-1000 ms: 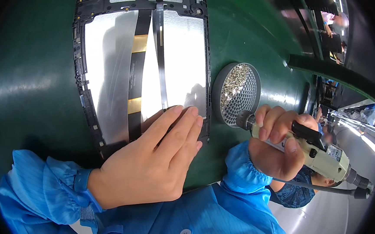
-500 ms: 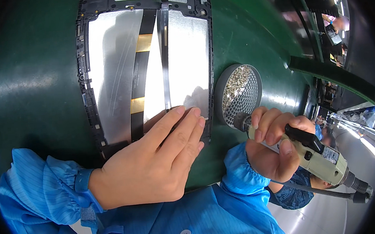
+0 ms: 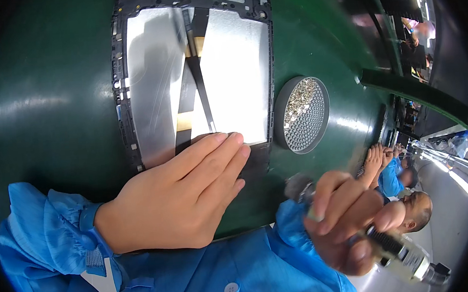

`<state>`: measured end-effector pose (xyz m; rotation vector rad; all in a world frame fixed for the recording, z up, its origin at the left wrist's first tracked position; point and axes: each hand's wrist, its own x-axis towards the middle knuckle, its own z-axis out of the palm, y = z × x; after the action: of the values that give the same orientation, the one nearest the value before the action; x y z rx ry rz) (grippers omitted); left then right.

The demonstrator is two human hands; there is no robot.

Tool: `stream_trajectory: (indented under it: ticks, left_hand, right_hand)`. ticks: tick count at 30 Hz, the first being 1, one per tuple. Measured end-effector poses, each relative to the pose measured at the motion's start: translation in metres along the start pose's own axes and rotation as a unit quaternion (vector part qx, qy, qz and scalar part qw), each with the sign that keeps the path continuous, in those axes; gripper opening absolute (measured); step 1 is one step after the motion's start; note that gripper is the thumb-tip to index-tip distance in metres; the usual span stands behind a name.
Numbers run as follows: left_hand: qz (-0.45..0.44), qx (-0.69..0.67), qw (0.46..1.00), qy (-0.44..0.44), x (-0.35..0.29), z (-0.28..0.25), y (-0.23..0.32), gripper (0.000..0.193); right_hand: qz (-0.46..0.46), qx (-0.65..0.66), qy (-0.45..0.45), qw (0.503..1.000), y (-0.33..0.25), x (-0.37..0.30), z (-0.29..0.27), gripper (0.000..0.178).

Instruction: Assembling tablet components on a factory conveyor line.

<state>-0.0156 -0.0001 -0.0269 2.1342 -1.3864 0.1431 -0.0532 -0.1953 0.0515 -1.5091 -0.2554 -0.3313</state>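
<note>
My left hand (image 3: 178,196) lies flat with its fingers stretched out together, over the near end of a silver metal panel in a black frame (image 3: 237,75). A wide black ribbon cable with gold bands (image 3: 184,121) runs along that panel, and a narrow black strip (image 3: 199,78) crosses over it at a slant. My right hand (image 3: 344,209) is wrapped round a cream electric screwdriver (image 3: 407,258) with a black lever, held in the air near my body and blurred. The tool's grey nose points left; its bit cannot be made out.
Right of the panel stands a round grey dish (image 3: 281,118) with a dimpled floor, holding many small screws (image 3: 298,98). The green tabletop (image 3: 46,105) has a raised green edge (image 3: 415,92) at the right. Beyond it, other people (image 3: 415,209) sit, one with hands (image 3: 376,158) together.
My right hand has brought the screwdriver away from the dish, toward my body. The panel has shifted a little right, and the narrow strip's far end has swung left. My left hand moved slightly left.
</note>
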Motion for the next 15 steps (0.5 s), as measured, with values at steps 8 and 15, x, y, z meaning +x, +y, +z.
stream_trajectory:
  ticks: [8, 15]
  left_hand:
    - [0.012, -0.010, 1.000, 0.026, 0.001, 0.000, -0.003, 0.018]
    - [0.026, 0.005, 0.999, 0.023, 0.001, 0.003, -0.002, 0.018]
  right_hand:
    - [0.009, -0.023, -0.089, 0.996, 0.010, -0.004, 0.016, 0.030]
    - [0.011, -0.027, -0.095, 0.995, 0.012, -0.005, 0.015, 0.030]
